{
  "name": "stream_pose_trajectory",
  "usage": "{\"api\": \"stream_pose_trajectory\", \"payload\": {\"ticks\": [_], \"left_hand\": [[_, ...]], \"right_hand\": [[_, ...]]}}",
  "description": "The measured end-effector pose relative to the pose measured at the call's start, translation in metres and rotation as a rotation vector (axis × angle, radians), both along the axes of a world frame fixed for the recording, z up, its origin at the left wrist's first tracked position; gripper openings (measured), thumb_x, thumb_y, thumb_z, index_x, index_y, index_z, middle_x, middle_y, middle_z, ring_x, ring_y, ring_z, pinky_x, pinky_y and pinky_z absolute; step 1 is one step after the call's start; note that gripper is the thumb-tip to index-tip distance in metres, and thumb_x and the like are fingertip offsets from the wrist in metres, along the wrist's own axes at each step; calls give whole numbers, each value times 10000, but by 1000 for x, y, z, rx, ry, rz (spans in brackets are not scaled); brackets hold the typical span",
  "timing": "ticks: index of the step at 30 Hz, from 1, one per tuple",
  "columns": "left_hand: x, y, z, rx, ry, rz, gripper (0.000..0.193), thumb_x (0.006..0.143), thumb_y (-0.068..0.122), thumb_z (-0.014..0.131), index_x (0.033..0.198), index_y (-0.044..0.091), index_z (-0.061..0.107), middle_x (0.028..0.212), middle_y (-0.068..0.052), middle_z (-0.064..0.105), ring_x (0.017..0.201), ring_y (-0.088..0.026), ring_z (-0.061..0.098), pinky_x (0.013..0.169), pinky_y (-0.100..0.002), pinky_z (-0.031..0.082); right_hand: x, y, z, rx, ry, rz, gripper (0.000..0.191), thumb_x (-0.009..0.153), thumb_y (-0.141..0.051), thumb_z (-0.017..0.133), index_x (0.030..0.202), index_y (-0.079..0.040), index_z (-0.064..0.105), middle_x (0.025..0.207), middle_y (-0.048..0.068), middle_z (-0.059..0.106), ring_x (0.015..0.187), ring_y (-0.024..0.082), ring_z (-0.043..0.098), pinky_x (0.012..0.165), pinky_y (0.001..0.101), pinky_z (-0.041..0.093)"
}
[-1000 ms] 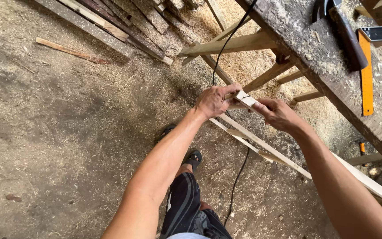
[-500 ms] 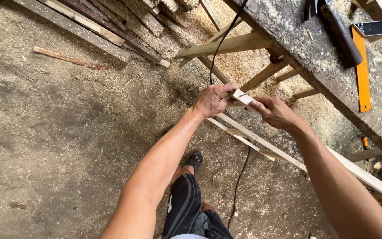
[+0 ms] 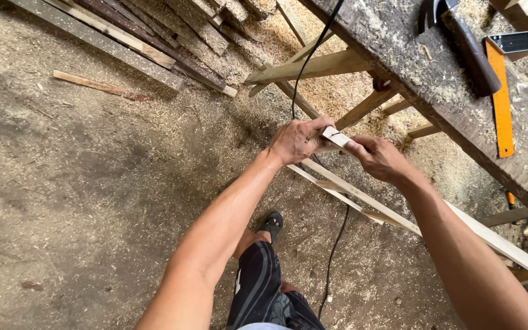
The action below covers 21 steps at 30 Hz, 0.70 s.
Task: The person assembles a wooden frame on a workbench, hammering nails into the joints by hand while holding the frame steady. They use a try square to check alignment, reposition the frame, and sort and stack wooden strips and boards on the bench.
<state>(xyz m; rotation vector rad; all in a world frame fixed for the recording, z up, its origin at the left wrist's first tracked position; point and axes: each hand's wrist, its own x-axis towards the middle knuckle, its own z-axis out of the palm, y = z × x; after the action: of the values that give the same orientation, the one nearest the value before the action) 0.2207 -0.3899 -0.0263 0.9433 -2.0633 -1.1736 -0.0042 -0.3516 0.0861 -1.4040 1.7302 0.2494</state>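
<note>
My left hand and my right hand meet in front of me, above a sawdust-strewn floor. Between them is a small pale wood piece, gripped by the fingers of both hands; the left hand wraps its near end, the right pinches its other end. Below the hands run long pale wooden slats, slanting down to the right. My leg and a dark sandal show beneath my arms.
A rough workbench covered in sawdust crosses the upper right, with an orange ruler and a dark-handled tool on it. A black cable trails over the floor. Stacked planks and a loose stick lie upper left.
Both hands keep holding the small wood piece; they sit slightly higher in view, and the view has shifted a little. Nothing was let go.
</note>
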Motion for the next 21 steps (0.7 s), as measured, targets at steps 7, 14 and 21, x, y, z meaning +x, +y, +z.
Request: {"api": "stream_pose_trajectory", "payload": {"ticks": [7, 14, 21], "left_hand": [[-7, 0, -11, 0, 72, 45, 284, 1060, 176, 567, 1315, 301, 584, 881, -18, 774, 531, -113, 647, 499, -252, 549], [-4, 2, -7, -43, 135, 36, 211, 1046, 303, 619, 1252, 271, 584, 954, -22, 790, 569, -110, 676, 521, -263, 572], [-4, 1, -5, -12, 90, 33, 487, 915, -39, 438, 1227, 286, 623, 1002, -25, 789, 552, -108, 671, 529, -238, 578]], "right_hand": [[-1, 0, 7, 39, -16, 19, 492, 1056, -500, 416, 1320, -200, 703, 780, 122, 633, 672, 211, 541, 642, 445, 504], [-17, -12, 21, -316, -106, -262, 351, 937, -315, 590, 1198, -137, 741, 994, -13, 713, 774, 135, 693, 660, 377, 623], [-95, -120, 33, -1236, 654, 124, 334, 1019, -209, 669, 1267, -16, 554, 1185, 212, 600, 1101, 343, 549, 925, 493, 472]]}}
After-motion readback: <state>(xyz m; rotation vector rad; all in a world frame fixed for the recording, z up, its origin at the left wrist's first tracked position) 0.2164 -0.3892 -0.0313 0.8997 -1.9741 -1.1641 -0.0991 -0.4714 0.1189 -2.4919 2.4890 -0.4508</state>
